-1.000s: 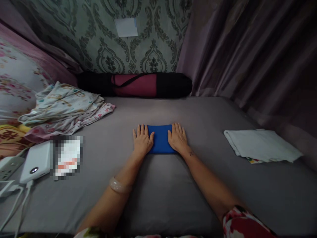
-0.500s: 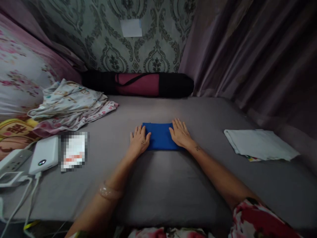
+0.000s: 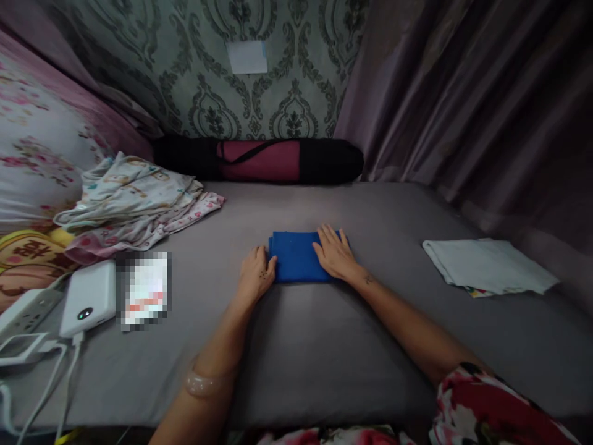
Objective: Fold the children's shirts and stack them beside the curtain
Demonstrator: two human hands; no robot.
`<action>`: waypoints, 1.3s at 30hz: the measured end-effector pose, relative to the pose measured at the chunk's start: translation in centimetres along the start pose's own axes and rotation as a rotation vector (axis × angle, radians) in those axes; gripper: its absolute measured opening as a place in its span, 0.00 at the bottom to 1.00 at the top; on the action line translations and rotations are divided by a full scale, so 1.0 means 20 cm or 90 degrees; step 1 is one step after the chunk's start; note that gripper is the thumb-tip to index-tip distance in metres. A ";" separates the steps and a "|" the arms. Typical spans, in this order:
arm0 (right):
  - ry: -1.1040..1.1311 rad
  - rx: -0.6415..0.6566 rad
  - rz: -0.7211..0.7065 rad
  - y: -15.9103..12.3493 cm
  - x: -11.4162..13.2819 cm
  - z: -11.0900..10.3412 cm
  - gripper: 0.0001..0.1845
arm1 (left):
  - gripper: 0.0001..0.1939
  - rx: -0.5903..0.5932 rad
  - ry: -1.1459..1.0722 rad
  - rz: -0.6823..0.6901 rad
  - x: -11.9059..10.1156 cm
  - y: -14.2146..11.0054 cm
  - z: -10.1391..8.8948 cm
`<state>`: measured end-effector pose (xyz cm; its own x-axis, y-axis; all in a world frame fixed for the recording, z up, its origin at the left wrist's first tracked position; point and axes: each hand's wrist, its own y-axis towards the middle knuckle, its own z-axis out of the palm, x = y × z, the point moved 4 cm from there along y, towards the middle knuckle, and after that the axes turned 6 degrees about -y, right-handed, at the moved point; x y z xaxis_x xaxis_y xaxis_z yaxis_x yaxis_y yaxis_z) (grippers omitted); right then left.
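Note:
A folded blue cloth (image 3: pixel 297 258) lies flat on the grey sheet in front of me, its layers showing at the left edge. My left hand (image 3: pixel 257 272) is at that edge, thumb on top and fingers curled at the side, pinching the cloth; its fingertips are partly hidden. Flat on the right end of the cloth rests my right hand (image 3: pixel 336 252), fingers stretched out and pressing down from above.
A grey sheet (image 3: pixel 296 352) covers the bed. At the left are crumpled clothes (image 3: pixel 139 191), a white power bank (image 3: pixel 89 296), a power strip (image 3: pixel 28 312) and cables. A folded pale cloth (image 3: pixel 491 264) lies right; a black-and-red long bag (image 3: pixel 259 159) lies at the back.
My left hand has slid off the top to the cloth's left edge and its fingers have curled there. The right hand has shifted slightly and stays flat. The camera view has turned a little left.

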<state>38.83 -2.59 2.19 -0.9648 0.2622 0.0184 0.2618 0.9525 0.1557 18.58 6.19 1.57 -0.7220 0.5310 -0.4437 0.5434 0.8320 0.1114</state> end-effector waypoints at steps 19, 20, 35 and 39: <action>0.086 0.082 -0.054 0.08 0.32 0.05 0.34 | 0.22 -0.026 -0.019 -0.017 0.03 0.00 0.00; 0.089 0.094 -0.056 0.07 0.33 0.06 0.34 | 0.22 -0.029 -0.020 -0.014 0.03 0.00 0.00; 0.055 0.052 -0.113 0.18 0.67 0.05 0.33 | 0.24 -0.104 -0.175 -0.123 0.10 0.04 -0.03; 0.043 0.062 -0.121 0.16 0.70 0.07 0.33 | 0.23 -0.141 -0.229 -0.141 0.13 0.04 -0.03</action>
<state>26.28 4.29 1.49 -0.9956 0.0682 0.0647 0.0725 0.9951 0.0665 16.90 8.40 1.12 -0.5951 0.2796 -0.7534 0.2601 0.9541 0.1486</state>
